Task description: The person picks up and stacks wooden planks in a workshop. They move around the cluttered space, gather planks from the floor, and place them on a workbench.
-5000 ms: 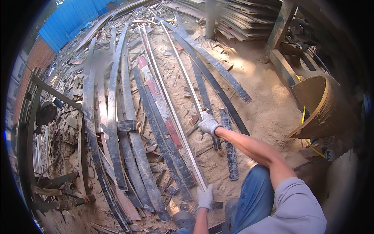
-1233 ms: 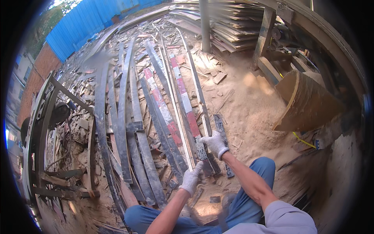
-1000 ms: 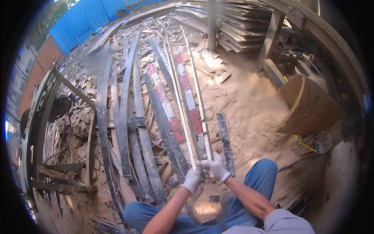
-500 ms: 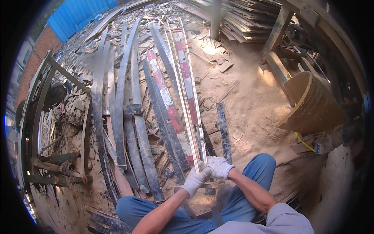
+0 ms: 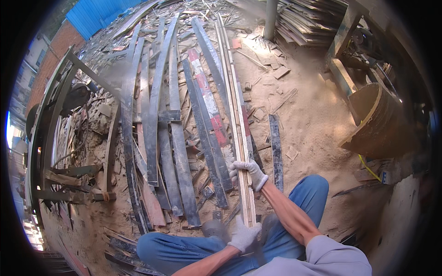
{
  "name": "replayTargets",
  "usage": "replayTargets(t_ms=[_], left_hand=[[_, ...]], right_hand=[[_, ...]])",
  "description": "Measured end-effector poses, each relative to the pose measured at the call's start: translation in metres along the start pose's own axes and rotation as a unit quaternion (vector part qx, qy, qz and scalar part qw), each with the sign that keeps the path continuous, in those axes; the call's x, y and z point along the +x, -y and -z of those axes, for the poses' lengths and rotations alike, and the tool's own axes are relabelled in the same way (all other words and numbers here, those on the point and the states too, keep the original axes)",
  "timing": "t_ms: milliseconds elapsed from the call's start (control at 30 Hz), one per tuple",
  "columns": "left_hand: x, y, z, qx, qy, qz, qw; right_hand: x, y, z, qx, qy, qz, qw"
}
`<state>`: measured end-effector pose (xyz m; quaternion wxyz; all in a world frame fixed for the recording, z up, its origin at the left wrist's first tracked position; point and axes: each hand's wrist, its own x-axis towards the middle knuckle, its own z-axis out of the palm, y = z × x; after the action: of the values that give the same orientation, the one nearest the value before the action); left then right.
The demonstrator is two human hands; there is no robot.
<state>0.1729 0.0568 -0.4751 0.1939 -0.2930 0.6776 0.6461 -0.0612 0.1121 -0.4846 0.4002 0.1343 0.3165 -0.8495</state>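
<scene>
Several long, narrow plywood strips (image 5: 239, 124) lie bundled on edge between my two gloved hands, running away from me toward the far debris. My left hand (image 5: 244, 235) is closed around their near end, close to my lap. Farther up, my right hand (image 5: 251, 175) wraps round the same bundle, its fingers over the left side. To the left, dark flat plywood strips (image 5: 206, 138) lie lengthwise on the ground. Among them is a strip with worn red and white paint (image 5: 212, 112). A short dark strip (image 5: 276, 152) lies right of my right hand.
A wooden frame (image 5: 76, 197) stands at left. On the right a curved brown sheet (image 5: 382, 126) sits by a timber structure (image 5: 343, 76). Stacked boards (image 5: 308, 23) lie beyond a post (image 5: 270, 20). Sawdust (image 5: 313, 119) and wood scraps cover the ground.
The loosely spread strips are now drawn together into one bundle. My right hand has moved up along them, while my left has shifted down and right to the near end.
</scene>
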Motion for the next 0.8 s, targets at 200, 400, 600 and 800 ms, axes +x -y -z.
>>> replayTargets(t_ms=[200,400,600,800], left_hand=[[-0.009,0.026,0.02,0.079,-0.058,-0.059,0.993],[-0.011,-0.053,0.064,-0.131,0.029,0.038,0.99],[-0.027,-0.181,0.178,-0.467,0.135,0.004,0.874],[-0.041,-0.197,0.229,-0.64,0.22,-0.065,0.734]], right_hand=[[0.004,-0.025,-0.014,-0.046,0.052,0.005,0.998],[0.043,-0.005,-0.064,-0.151,0.121,0.063,0.979],[0.065,-0.018,0.043,-0.431,-0.272,0.135,0.85],[0.037,-0.106,-0.009,-0.789,-0.143,-0.034,0.597]])
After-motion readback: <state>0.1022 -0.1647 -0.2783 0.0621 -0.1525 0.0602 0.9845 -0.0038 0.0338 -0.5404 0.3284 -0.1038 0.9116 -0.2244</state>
